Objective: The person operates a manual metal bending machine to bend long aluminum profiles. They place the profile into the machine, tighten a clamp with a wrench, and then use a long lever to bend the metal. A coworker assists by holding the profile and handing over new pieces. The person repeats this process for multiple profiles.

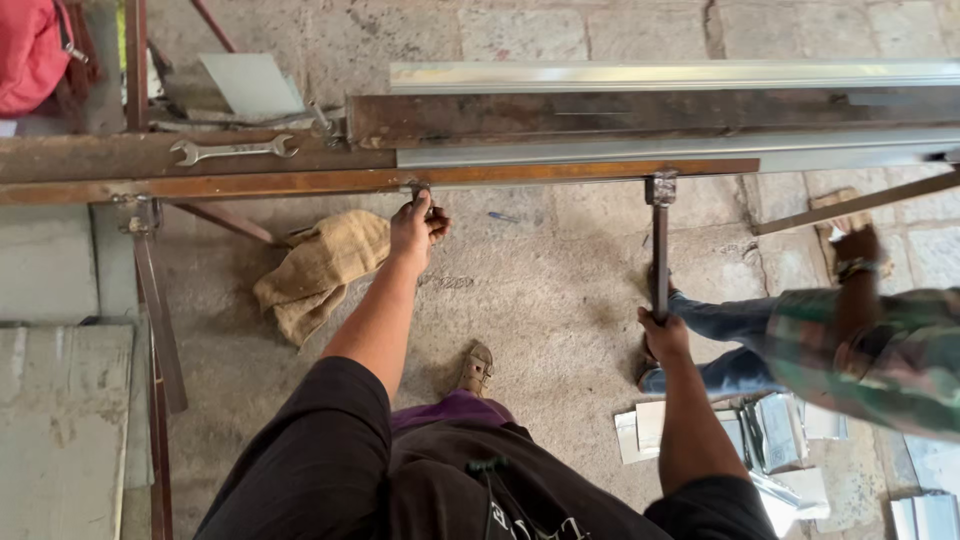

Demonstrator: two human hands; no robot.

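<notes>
A long rusty steel frame [250,183] runs across the view, with shiny metal sheet strips [660,75] laid along its right half. My left hand [418,226] reaches up under the frame's front edge and grips a small clamp lever [421,190] there. My right hand [663,333] is closed around the lower end of a dark upright handle bar [660,250] that hangs from the frame.
A spanner [232,150] lies on the frame at the left. A burlap rag [320,270] sits on the stone floor below. Another person in a plaid shirt [880,350] and jeans stands at the right. Folded metal pieces [770,430] lie on the floor nearby.
</notes>
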